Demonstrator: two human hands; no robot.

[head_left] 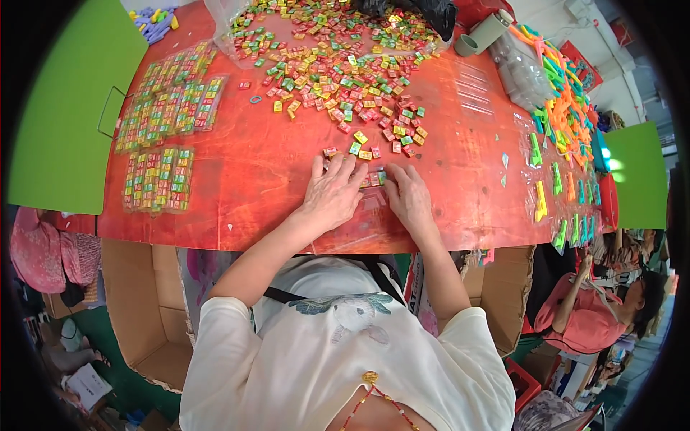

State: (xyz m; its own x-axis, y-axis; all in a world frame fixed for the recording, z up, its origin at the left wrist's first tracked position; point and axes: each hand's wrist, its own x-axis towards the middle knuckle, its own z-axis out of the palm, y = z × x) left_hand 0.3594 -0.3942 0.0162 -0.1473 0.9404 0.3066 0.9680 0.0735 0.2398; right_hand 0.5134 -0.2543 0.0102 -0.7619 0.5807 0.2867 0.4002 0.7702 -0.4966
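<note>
A short row of small coloured boxes (373, 179) lay on the red table (266, 194) between the two hands; the left hand (334, 192) stood at its nine-o'clock end, fingers slightly spread and bent down to the table; the right hand (411, 201) stood at its three-o'clock end, fingers close together and fingertips turned toward the row; whether either hand pinched a box could not be told.

From the hands, finished-looking flat packs (158, 179) lay at nine o'clock, with a larger group of packs (172, 97) toward ten, boxes ranked in tidy lines under clear wrap; by that measure a good share looked done, while the row at the hands seemed only partly made up; a broad heap of loose boxes (338, 79) at twelve o'clock remained unsorted, so much appeared left.

The left fingers covered part of the row, and its full length was hidden; clear film (374, 205) seemed to lie at six o'clock of it, its edges lost in glare; the heap ran off the upper edge, partly behind a black bag (435, 16); the packs' layers were too small to count.
</note>
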